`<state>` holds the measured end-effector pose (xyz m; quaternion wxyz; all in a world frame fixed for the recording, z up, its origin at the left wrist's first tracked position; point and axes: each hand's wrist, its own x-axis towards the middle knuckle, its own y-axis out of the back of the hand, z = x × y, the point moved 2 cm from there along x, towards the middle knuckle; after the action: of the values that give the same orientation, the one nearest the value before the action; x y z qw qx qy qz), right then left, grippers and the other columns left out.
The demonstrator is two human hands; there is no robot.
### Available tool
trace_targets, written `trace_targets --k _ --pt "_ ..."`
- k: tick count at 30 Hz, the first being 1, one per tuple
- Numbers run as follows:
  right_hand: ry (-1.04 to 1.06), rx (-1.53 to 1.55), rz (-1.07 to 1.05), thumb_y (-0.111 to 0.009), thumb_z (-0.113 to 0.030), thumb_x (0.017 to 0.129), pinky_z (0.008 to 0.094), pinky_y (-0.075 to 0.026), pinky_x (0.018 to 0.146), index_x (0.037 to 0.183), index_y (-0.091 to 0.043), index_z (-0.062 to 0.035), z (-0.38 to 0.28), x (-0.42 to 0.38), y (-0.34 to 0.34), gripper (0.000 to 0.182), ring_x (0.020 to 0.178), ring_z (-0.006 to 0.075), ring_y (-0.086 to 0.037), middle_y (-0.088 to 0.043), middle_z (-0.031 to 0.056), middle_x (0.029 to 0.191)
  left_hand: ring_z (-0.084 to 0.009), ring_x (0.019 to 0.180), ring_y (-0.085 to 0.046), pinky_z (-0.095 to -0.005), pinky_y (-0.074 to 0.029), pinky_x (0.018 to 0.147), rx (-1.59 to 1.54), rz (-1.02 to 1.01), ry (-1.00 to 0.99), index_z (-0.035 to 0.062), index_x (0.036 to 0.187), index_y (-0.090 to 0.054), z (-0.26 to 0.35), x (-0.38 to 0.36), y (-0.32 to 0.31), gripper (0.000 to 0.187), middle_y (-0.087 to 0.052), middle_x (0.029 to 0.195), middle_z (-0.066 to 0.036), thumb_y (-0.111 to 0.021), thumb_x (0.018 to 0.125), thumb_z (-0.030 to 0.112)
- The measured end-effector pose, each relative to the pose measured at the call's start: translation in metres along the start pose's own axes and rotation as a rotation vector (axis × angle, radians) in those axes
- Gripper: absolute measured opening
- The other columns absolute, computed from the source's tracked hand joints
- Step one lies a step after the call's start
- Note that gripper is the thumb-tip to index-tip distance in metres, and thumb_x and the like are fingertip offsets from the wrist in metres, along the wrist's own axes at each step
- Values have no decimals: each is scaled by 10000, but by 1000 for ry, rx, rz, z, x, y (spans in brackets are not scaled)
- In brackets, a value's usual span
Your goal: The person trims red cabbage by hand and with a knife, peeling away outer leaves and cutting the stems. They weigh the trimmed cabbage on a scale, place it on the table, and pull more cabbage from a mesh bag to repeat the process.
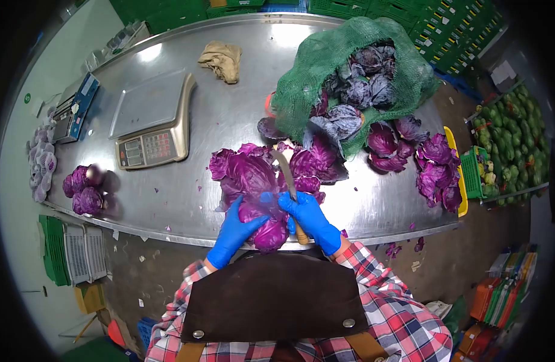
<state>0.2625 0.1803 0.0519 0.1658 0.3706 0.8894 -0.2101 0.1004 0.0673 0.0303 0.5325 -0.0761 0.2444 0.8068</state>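
A red cabbage (271, 235) rests at the table's front edge, close to my apron. My left hand (234, 230), in a blue glove, grips its left side with the thumb across the top. My gloved right hand (313, 216) is closed round a knife (284, 169). The curved blade points away from me, and the wooden handle sticks out below my fist toward the edge. Its fingertips are right at the cabbage's right side. Just beyond lie loose purple cabbage leaves (244, 172) in a heap, with more leaves (316, 160) to the right of the blade.
A green mesh sack (313, 63) of red cabbages spreads over the back right. Trimmed cabbages (87, 199) sit at far left near a weighing scale (154, 142). A tan cloth (222, 60) lies behind. Leaves fill a yellow-rimmed crate (463, 202) at right.
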Motion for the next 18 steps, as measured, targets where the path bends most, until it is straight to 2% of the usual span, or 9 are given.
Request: trace_targets --k 1,2,3,7,9,10,13,17,18 --pt "-4 5 -2 -585 -403 853 263 -400 401 879 -541 -53 -4 1 -2 354 415 131 -488 -514 43 559 -297 1198 -415 -361 -365 989 -26 -4 -19 -23 1355 -266 -3 -1 1 950 -366 1306 -221 -777 662 379" --pt "-24 119 92 -613 -310 849 251 -408 397 926 -571 -37 -2 0 2 287 418 113 -485 -503 18 562 -294 1196 -416 -361 -366 988 -48 -13 -37 -22 1354 -266 -6 -4 2 951 -369 1303 -218 -778 660 378" --pt "-20 170 77 -606 -319 852 254 -406 392 920 -567 -38 2 -2 6 292 412 117 -483 -506 21 559 -292 1195 -417 -362 -367 987 -79 -18 -46 -22 1354 -267 -10 -10 2 952 -371 1300 -216 -780 658 378" --pt "-19 322 50 -573 -347 867 261 -392 371 865 -556 -63 0 -3 15 285 393 132 -473 -507 29 536 -208 1045 -538 -320 -449 894 -245 -1 -7 -1 1295 -396 -23 -26 5 772 -519 1185 -160 -783 681 263" --pt "-52 397 70 -573 -334 869 259 -389 370 849 -552 -73 -10 -3 14 262 391 134 -471 -500 26 523 -185 1004 -555 -301 -463 868 -228 98 -11 -2 1268 -434 -28 -24 1 701 -554 1140 -142 -774 692 209" --pt "2 353 41 -574 -327 869 250 -388 369 825 -538 -79 -20 -7 5 255 396 127 -477 -496 22 521 -174 983 -564 -292 -470 855 -223 148 -9 -2 1254 -453 -32 -26 -1 666 -571 1117 -133 -769 698 182" --pt "-14 224 88 -573 -316 871 247 -390 367 839 -527 -71 -20 -11 -1 251 400 119 -478 -507 25 538 -177 994 -558 -296 -463 861 -321 152 -59 -16 1245 -460 -37 -25 1 638 -574 1109 -137 -756 699 131" --pt "94 225 74 -571 -312 874 225 -374 385 822 -550 -41 -49 -32 -4 276 403 105 -461 -517 26 549 -188 1020 -543 -311 -453 879 -555 103 -141 -37 1252 -442 -45 -20 7 611 -560 1132 -142 -717 715 58" --pt "127 265 88 -558 -305 881 211 -371 396 902 -588 -3 -52 -36 -4 304 410 98 -456 -525 24 565 -198 1028 -541 -319 -447 892 -584 108 -156 -40 1254 -437 -44 -19 8 593 -553 1143 -146 -699 731 59"
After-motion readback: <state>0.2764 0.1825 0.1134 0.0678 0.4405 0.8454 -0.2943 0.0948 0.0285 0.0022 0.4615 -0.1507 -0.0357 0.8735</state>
